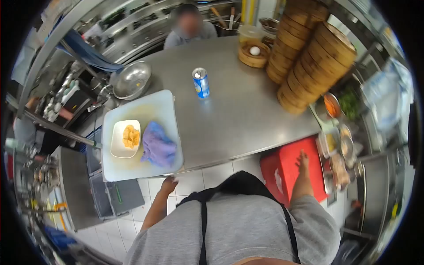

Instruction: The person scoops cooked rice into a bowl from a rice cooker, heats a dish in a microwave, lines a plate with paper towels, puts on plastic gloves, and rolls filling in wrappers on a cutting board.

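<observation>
My left hand (169, 183) hangs just off the counter's front edge, below a white cutting board (172, 104). Its fingers are loosely bent, with nothing visible in them. On the board sit a white bowl (118, 148) holding a crumpled orange-yellow item (131, 136), and a purple-blue cloth (159, 145). Past the counter's edge at the right, my right hand (303, 160) hangs over a red box (282, 165), fingers apart and holding nothing. A blue and white can (201, 83) stands upright on the steel counter (221, 128), away from both hands.
A metal bowl (132, 80) stands behind the board. Tall stacks of bamboo steamers (318, 66) rise at the right, with a white egg-like ball (255, 51) in a low steamer (251, 61) beside them. Food containers (327, 143) line the right side. Another person (190, 31) is across the counter.
</observation>
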